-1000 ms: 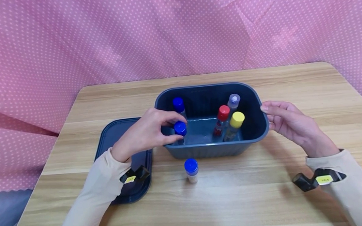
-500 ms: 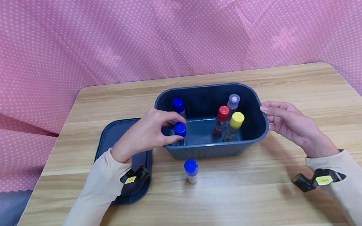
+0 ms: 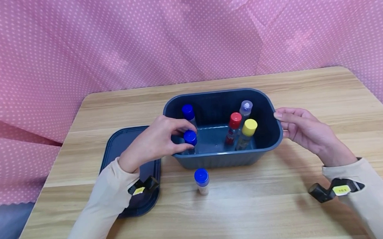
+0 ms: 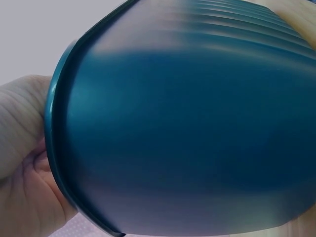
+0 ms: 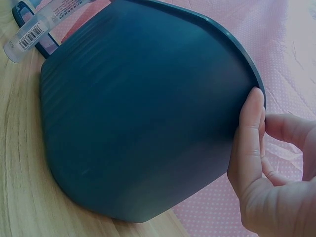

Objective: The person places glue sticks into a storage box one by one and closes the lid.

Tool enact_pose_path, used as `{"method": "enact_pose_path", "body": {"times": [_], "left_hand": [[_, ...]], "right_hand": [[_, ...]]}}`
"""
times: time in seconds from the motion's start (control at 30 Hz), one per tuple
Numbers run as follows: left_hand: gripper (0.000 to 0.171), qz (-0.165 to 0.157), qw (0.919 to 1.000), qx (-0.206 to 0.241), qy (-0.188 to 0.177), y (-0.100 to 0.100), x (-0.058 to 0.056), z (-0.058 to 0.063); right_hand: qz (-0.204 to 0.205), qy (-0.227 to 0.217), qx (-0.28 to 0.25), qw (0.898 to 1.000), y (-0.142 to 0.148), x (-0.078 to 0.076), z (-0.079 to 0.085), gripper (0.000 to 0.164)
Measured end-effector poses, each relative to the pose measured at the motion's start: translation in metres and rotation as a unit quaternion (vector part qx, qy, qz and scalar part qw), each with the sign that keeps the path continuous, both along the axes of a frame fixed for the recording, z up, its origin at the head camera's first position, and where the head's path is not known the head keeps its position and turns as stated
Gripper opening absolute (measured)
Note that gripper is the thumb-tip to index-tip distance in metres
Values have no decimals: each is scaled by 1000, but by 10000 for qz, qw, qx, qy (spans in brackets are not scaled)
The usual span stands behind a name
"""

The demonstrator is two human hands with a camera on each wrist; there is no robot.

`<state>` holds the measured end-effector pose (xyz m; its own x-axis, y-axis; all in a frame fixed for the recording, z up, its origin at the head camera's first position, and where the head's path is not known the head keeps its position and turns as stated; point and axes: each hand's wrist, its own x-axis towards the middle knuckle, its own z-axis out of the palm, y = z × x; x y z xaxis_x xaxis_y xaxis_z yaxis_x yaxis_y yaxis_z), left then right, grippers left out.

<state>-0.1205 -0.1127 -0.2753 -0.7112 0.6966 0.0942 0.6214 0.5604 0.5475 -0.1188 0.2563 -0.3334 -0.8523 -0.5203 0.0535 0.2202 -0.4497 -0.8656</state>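
My left hand [image 3: 155, 141] reaches over the near-left rim of a dark blue plastic bin [image 3: 226, 159] and pinches the blue cap of a bottle [image 3: 190, 137] inside it. Behind that one stands another blue-capped bottle [image 3: 188, 112]. On the bin's right side are a red-capped bottle [image 3: 235, 122], a yellow-capped bottle [image 3: 248, 129] and a clear-capped bottle [image 3: 245, 107]. My right hand [image 3: 312, 134] grips the right rim between thumb and fingers. In the left wrist view the bin wall [image 4: 187, 118] hides the held bottle; the right wrist view shows fingers against the outer wall [image 5: 148, 113].
One more blue-capped bottle [image 3: 202, 180] stands on the wooden table [image 3: 264, 209] just in front of the bin. The dark blue lid [image 3: 121, 137] lies flat to the left, partly under my left arm. A pink dotted curtain [image 3: 174, 37] hangs behind the table.
Both hands and the bottles keep their places across the frames. Only a slight shift of the whole head view shows.
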Motion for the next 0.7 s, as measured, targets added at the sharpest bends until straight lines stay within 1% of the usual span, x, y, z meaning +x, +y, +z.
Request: {"method": "enact_pose_path", "body": {"times": [0.13, 0.7], "left_hand": [[30, 43, 10000, 9, -46, 1, 0, 0], [30, 174, 9997, -106, -118, 4, 1, 0]], "right_hand": [[24, 62, -32, 10000, 0, 0, 0, 33], [20, 49, -5, 10000, 0, 0, 0, 33]]}}
